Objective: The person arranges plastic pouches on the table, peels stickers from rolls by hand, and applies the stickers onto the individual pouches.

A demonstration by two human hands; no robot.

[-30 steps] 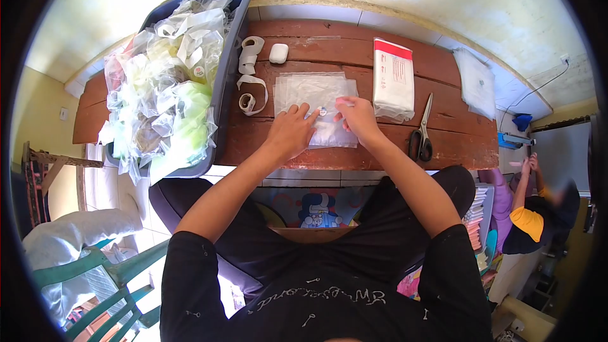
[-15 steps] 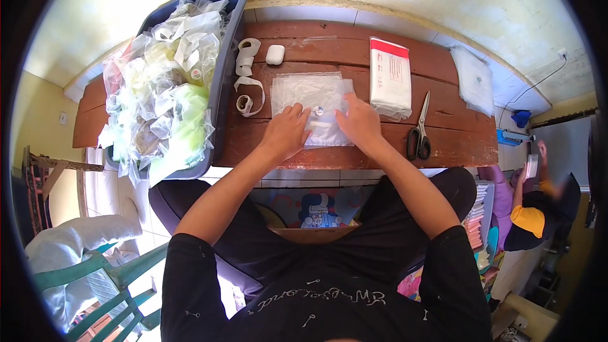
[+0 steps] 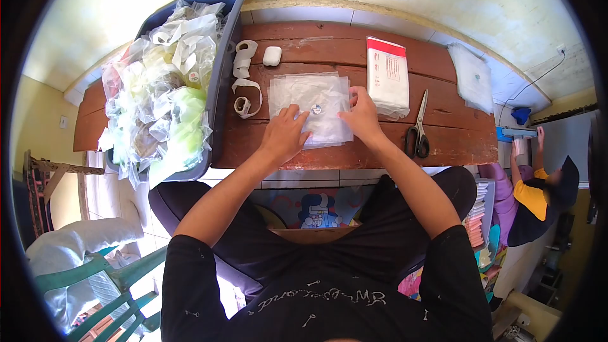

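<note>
A small stack of clear plastic bags [image 3: 308, 92] lies flat on the brown wooden table. On the top bag is a small round sticker [image 3: 316, 109], blue and white. My left hand [image 3: 285, 133] rests on the lower left of the bags, fingers spread and holding nothing. At the bags' right edge is my right hand [image 3: 364, 117], its thumb apart from its bent fingers, with the thumb tip by the plastic. Nothing shows in its grasp.
A grey tub [image 3: 234, 31] heaped with filled bags stands left. Around the bags lie sticker rolls [image 3: 244, 63], a white case [image 3: 272, 56], a red-and-white pack [image 3: 387, 76], scissors [image 3: 418, 133] and more plastic bags [image 3: 470, 79]. Another person [image 3: 538, 190] sits at right.
My right hand has shifted slightly right, its fingers now at the bags' edge. My left hand stays almost still. The other person's arms have moved to a blue device.
</note>
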